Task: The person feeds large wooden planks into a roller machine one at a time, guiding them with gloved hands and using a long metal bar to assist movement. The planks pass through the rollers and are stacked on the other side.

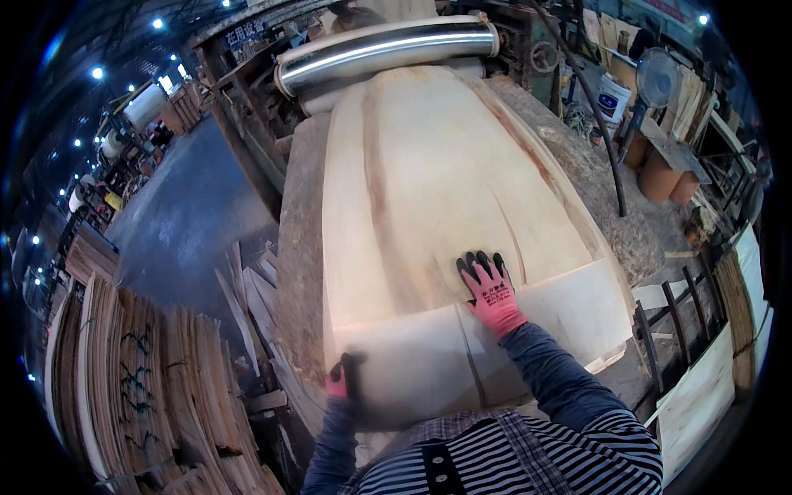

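Veneer sheet: on the worktop, before the steel roller
Right grip: open, flat on the sheet, well short of the roller
Left grip: farther from the roller, at the sheet's edge; blurred, cannot tell whether closed
Fan: right of the roller

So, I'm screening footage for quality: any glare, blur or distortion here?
Head view, top: a glare streak runs along the metal roller; head view, bottom: the left hand looks blurred, the right hand sharper; head view, upper left: ceiling lamps glow against darkness; head view, rim: fisheye bending, fading to black.
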Action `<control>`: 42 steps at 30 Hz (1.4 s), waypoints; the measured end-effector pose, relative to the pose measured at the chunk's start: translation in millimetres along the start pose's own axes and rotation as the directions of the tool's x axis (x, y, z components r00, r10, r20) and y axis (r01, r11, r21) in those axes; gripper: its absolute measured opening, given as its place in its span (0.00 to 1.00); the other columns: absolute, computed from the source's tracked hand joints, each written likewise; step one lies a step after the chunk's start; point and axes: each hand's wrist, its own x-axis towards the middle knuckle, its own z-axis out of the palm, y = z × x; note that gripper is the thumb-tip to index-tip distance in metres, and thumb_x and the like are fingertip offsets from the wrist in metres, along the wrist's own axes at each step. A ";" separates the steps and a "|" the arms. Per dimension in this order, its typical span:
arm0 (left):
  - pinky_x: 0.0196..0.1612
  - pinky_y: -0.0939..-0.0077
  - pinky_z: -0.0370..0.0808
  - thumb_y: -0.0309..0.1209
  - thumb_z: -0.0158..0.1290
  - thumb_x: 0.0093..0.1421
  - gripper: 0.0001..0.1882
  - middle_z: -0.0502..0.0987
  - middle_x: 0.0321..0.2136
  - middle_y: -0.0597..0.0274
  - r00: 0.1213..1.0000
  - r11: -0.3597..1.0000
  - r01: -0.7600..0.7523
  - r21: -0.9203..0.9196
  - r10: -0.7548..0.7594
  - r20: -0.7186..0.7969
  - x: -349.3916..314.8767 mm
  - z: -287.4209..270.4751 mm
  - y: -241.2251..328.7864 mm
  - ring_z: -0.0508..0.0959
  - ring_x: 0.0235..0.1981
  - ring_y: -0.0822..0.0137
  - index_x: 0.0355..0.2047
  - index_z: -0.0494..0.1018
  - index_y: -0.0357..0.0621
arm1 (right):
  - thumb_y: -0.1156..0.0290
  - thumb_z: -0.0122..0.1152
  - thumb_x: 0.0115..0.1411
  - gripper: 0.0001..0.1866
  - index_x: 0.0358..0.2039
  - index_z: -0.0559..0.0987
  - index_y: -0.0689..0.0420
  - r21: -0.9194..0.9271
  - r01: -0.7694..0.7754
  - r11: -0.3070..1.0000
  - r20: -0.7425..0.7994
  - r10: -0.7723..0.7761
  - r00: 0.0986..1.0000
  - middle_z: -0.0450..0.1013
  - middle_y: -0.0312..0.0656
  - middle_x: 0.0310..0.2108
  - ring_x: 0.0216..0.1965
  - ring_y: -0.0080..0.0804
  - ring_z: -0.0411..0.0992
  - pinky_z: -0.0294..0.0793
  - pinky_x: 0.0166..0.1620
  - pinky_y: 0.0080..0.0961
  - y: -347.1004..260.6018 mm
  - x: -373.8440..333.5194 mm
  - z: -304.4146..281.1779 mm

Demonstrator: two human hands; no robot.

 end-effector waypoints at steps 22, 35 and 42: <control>0.33 0.82 0.69 0.39 0.44 0.58 0.19 0.77 0.26 0.60 0.993 0.977 -0.091 -0.195 0.075 -0.088 21.9 0.6 -52.5 0.75 0.27 0.72 0.28 0.76 0.34 | 0.57 0.60 0.43 0.36 0.53 0.59 0.46 -0.033 -0.009 0.999 0.062 0.011 0.998 0.57 0.43 0.53 0.53 0.44 0.56 0.52 0.56 0.42 -3.3 27.3 -18.3; 0.43 0.76 0.68 0.32 0.51 0.53 0.15 0.75 0.34 0.54 0.982 0.993 0.118 -0.023 -0.120 -0.149 18.7 -7.7 -64.6 0.75 0.36 0.67 0.38 0.71 0.33 | 0.48 0.50 0.50 0.37 0.56 0.55 0.53 0.013 -0.097 0.995 -0.167 0.098 0.981 0.51 0.49 0.56 0.59 0.44 0.46 0.41 0.60 0.40 -13.6 126.6 5.8; 0.42 0.79 0.68 0.30 0.44 0.58 0.13 0.76 0.32 0.58 0.962 0.894 -0.154 -0.422 0.232 0.142 32.5 0.5 -56.9 0.74 0.34 0.70 0.34 0.72 0.32 | 0.45 0.58 0.42 0.46 0.56 0.54 0.57 0.187 -0.071 0.980 0.340 0.003 0.941 0.46 0.55 0.57 0.60 0.51 0.40 0.38 0.59 0.48 -80.9 -104.4 -55.3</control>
